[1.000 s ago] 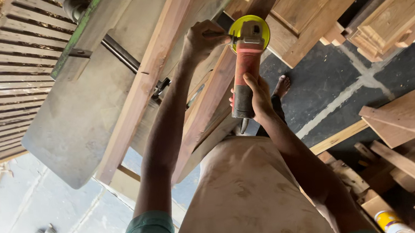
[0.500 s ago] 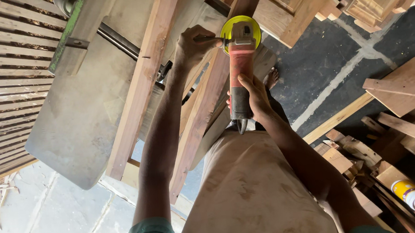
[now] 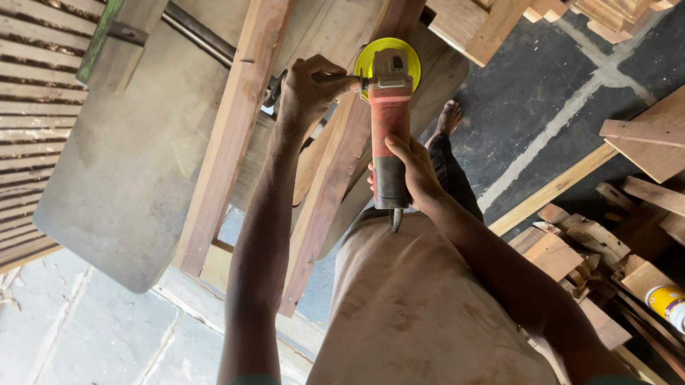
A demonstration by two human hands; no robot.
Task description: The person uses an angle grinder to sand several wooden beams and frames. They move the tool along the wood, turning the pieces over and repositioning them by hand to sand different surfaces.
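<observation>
Moved: grinder and both my hands sit slightly lower and further left in frame than before.
Grinder (image 3: 390,123): upper centre, yellow disc over the plank (image 3: 333,177).
Left hand (image 3: 310,89): closed on its side handle.
Right hand (image 3: 414,170): wrapped round the body.
Can (image 3: 682,312): lower right, among offcuts.

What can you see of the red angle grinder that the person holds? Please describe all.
The angle grinder has a long red body, worn and dusty, a dark grey rear grip and a round yellow-green disc at its head. It points away from the person, above a slanted wooden plank. The right hand grips the rear; the left hand holds a thin side handle by the head.
</observation>
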